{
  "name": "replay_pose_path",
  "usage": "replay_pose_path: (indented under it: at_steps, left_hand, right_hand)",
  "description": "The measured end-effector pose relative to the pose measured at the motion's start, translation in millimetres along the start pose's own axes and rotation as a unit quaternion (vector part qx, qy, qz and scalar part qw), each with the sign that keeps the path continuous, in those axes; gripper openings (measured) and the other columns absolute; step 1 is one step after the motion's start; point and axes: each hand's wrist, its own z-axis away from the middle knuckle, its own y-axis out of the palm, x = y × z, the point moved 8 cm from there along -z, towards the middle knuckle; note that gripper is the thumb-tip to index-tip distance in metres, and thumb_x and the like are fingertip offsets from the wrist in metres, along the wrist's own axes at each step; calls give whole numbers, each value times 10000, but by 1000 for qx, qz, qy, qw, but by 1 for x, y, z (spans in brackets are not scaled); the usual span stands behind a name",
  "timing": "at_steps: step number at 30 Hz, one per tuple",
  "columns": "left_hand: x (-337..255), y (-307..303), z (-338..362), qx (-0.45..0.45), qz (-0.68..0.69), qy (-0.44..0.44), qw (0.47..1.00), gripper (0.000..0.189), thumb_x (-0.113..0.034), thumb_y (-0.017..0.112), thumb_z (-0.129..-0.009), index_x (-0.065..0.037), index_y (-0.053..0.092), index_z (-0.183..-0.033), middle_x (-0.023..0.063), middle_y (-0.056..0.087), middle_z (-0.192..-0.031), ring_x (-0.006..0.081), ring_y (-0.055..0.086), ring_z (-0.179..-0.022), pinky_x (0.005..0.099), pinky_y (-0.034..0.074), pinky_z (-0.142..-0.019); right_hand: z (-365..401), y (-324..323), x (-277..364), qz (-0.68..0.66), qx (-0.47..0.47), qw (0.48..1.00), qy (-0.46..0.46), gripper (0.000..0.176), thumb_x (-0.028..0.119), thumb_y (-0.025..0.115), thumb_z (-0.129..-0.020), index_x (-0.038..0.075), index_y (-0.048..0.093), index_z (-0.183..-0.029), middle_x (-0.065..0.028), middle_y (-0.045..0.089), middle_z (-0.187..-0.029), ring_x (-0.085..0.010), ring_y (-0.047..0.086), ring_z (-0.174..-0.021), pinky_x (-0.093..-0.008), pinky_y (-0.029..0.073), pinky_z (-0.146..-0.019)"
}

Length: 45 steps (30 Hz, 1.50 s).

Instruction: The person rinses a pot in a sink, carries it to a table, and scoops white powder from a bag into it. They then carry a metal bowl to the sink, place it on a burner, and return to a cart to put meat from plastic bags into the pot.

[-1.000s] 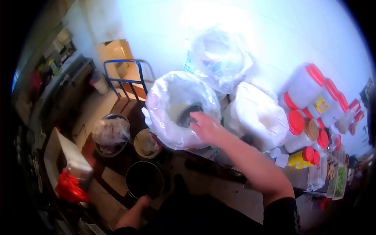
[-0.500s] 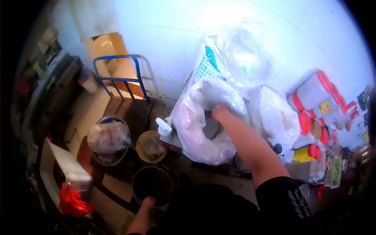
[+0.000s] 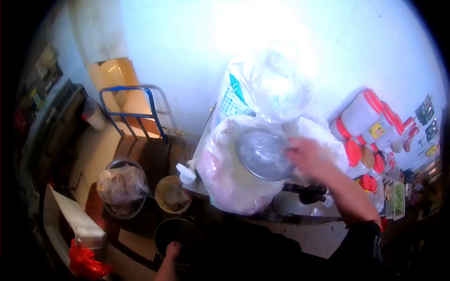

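Observation:
My right hand [image 3: 307,157] is closed on the edge of a round grey metal bowl [image 3: 265,154]. The bowl overlaps the mouth of a large clear plastic bag [image 3: 220,180] that stands open on the table. Down at the lower left, my left hand [image 3: 173,250] is closed at the rim of a dark round pot [image 3: 162,234]. The pot's inside is in shadow. Right of the bag's mouth, below my right wrist, is a dark bottle-like object [image 3: 311,193].
A printed white sack [image 3: 234,100] leans on the wall behind the bag. Red-lidded jars [image 3: 358,112] stack at the right. To the left are a blue-handled trolley [image 3: 152,105], a basin [image 3: 123,214] of plastic-wrapped contents, a pail [image 3: 161,194] and a red bag [image 3: 86,262].
My right hand has come up out of the bag and moved right, bringing the metal bowl into view. My left hand stays at the pot. The camera view has shifted.

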Motion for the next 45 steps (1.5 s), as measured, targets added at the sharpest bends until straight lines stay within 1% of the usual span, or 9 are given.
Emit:
replay_pose_path:
  at_steps: [1,8,10,12,19,26,32,40,45]
  left_hand:
    - [4,8,2,6,-29,-6,1000,309,-291,578,-800,-28,641,-949,173,630,-1004,339,584,-962,409,468,-824]
    - [33,39,26,79,-148,-67,984,371,-373,563,-806,-49,654,-962,175,617,-1049,335,566,-1012,420,453,-863]
    - [41,37,26,78,-124,-117,982,248,-248,588,-834,-12,654,-872,122,644,-863,236,612,-792,367,487,-689]
    - [64,38,11,35,-126,-60,990,233,-231,597,-828,-12,649,-888,116,639,-847,226,610,-771,358,488,-683]
    - [25,29,44,-94,83,-133,983,289,-285,596,-759,-44,658,-906,163,655,-916,312,622,-902,395,486,-808]
    - [-10,68,110,12,99,-166,981,301,-244,572,-856,-13,580,-1047,129,597,-950,234,582,-812,380,481,-688]
    - [-33,61,168,91,131,-217,963,458,-356,546,-861,-6,518,-1156,176,526,-1140,293,524,-990,426,429,-820]
    - [115,108,68,20,4,-125,992,335,-273,543,-874,5,575,-1059,161,587,-999,275,565,-865,409,460,-732]
    - [-26,30,116,-68,24,-138,988,224,-200,603,-842,-27,638,-979,113,639,-856,223,610,-725,358,494,-632]
  right_hand:
    - [6,-20,-18,-126,41,977,164,161,157,582,-833,2,626,-842,-85,631,-747,-170,590,-573,-320,506,-521]
    - [-45,-152,-51,-283,-236,924,100,221,204,608,-842,-13,605,-798,-55,569,-662,-127,553,-531,-264,482,-480]
    - [-99,-152,-58,-245,-240,938,49,248,248,618,-822,10,599,-754,-84,579,-643,-189,546,-513,-312,456,-488]
    - [-157,-142,-35,260,-336,896,-131,246,216,619,-792,-28,606,-772,-165,602,-683,-281,569,-558,-364,484,-556]
    - [-286,-15,-72,310,-131,942,-12,250,154,486,-821,-10,659,-899,-264,622,-903,-344,623,-864,-415,502,-744]
    - [-334,32,-108,478,-38,859,-181,250,159,495,-828,-12,659,-906,-255,634,-904,-319,634,-901,-421,499,-791]
    - [-345,4,-137,45,-37,985,164,180,110,525,-825,-19,650,-836,-184,653,-830,-323,641,-859,-354,558,-637]
    - [-357,54,-204,-497,-83,830,240,276,34,500,-834,-24,489,-1103,-164,492,-1057,-294,567,-856,-408,580,-610]
    - [-357,66,-200,-566,-84,773,274,215,32,495,-825,-23,482,-1032,-153,486,-997,-294,555,-843,-398,576,-655]
